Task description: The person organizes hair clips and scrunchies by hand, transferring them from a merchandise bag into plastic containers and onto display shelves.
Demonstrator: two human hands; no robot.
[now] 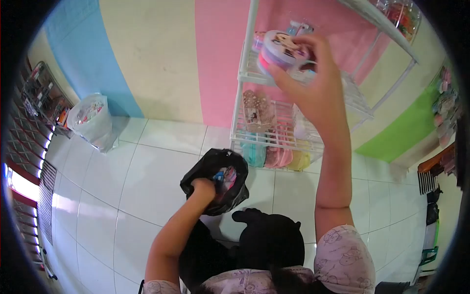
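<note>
My right hand [313,81] is raised at the white wire shelf rack [245,73], its fingers and thumb closed around a round container [280,46]. The container has a printed cartoon lid and a pink and lilac side. Lower down, my left hand [203,186] reaches over the rim into a black plastic bag [239,198], where its fingers are hidden. Small colourful packages [227,179] lie inside the bag, beside that hand.
Packaged goods, among them a brown dotted pack [257,109] and a teal pouch [253,153], fill the lower shelves. A white plastic bag [90,117] stands by the striped wall. A clear jar [399,17] sits up high at the right.
</note>
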